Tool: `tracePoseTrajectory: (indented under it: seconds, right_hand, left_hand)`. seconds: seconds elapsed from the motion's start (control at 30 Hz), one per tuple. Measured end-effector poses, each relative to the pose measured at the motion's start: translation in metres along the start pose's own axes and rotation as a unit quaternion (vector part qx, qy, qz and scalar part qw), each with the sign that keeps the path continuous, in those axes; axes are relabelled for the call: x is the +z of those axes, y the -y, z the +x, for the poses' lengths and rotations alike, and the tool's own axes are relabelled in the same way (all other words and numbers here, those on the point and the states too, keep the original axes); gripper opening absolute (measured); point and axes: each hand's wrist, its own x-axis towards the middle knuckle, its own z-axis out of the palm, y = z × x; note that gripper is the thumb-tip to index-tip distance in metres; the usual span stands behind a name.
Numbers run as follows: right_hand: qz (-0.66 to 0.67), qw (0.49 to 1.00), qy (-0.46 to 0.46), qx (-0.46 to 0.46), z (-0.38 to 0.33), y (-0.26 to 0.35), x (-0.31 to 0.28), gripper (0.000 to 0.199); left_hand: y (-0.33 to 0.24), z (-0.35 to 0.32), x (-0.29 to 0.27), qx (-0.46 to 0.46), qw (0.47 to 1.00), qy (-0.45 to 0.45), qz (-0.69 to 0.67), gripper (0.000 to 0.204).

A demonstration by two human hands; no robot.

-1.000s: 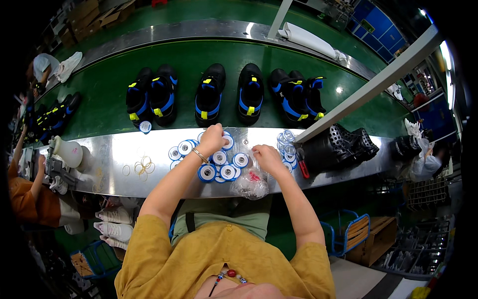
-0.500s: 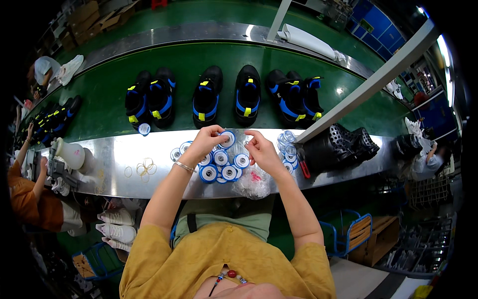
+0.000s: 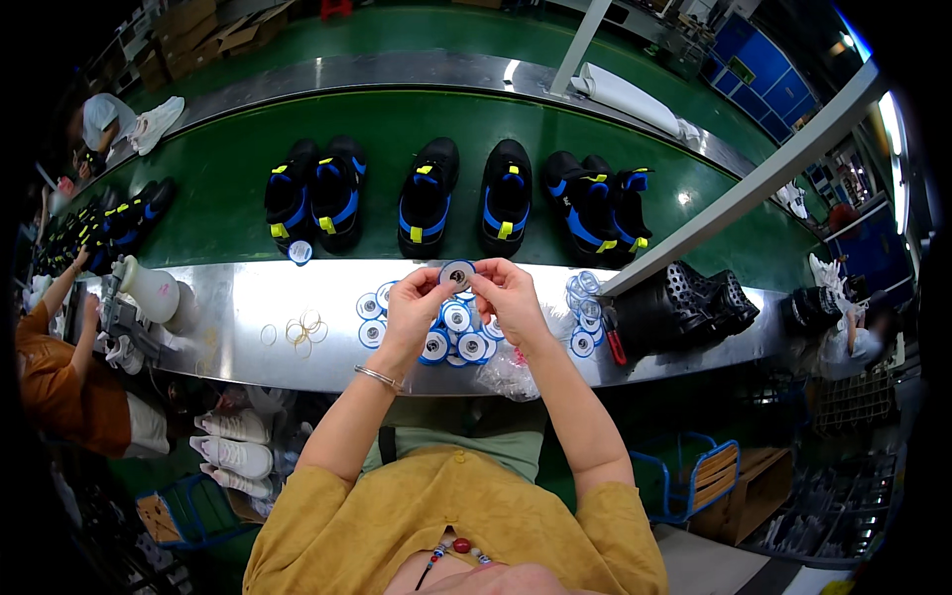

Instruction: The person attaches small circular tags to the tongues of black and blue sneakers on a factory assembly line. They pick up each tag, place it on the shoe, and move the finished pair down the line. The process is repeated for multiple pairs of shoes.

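both hands meet above the metal bench (image 3: 248, 327): the left hand (image 3: 416, 309) and the right hand (image 3: 508, 296) pinch one round white disc (image 3: 457, 274) between their fingertips, raised over a cluster of similar blue-rimmed discs (image 3: 458, 335). behind it, black and blue shoes (image 3: 428, 194) stand on the green belt (image 3: 228, 169).

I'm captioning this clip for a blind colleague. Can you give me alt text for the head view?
Both hands, left hand and right hand, hold up one round white disc over a pile of discs on a steel bench. Beyond it, black and blue shoes stand in pairs on a green belt.
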Motion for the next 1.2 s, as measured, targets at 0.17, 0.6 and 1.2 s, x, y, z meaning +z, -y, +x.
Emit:
tracePoseTrajectory:
  seconds: [0.17,0.6,1.2]
  right_hand:
    - [-0.103,0.991,-0.039,-0.079,-0.005,0.011,0.01,0.023]
    - [-0.168,0.967,-0.022,-0.192,-0.003,0.008,0.031,0.008]
    - [-0.191,0.968,0.014,-0.159,0.007,0.012,0.025,0.013]
  left_hand:
    - [-0.002,0.001,-0.001,0.069,0.993,-0.043,0.085,0.011]
    - [-0.007,-0.007,0.003,0.132,0.97,-0.053,0.198,0.011]
    - [-0.008,-0.011,0.003,0.214,0.938,-0.052,0.267,0.012]
